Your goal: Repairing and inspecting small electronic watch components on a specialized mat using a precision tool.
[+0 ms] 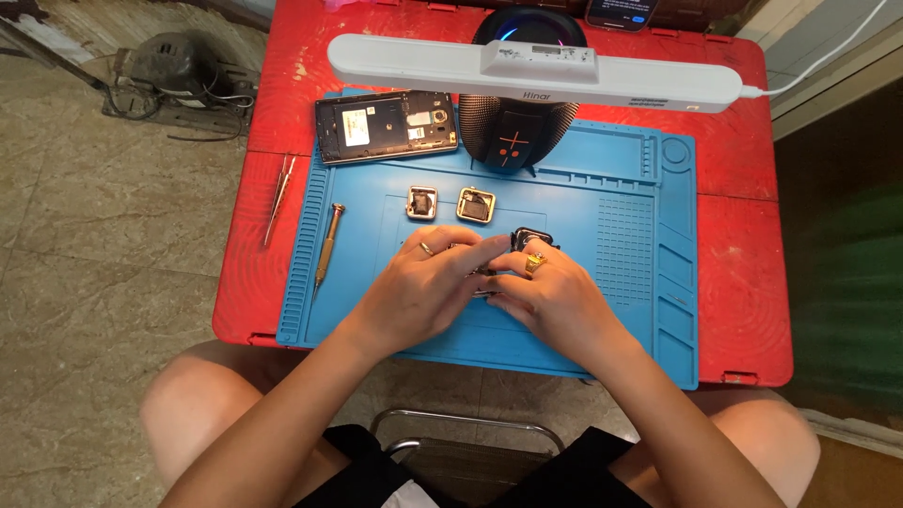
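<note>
Head view: the left hand (419,287) and right hand (546,296) meet over the blue mat (621,235), fingers pinching a small metal part (482,278), mostly hidden between them. Two square watch cases (449,203) lie just beyond; a screwdriver (328,245) lies left.

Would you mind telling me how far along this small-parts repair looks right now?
Done: the phone lies with its back cover off, and two small square casings sit open on the blue mat. In hand: the left hand and right hand pinch a small part, mostly hidden. Left: the screwdriver and tweezers lie idle.
</note>
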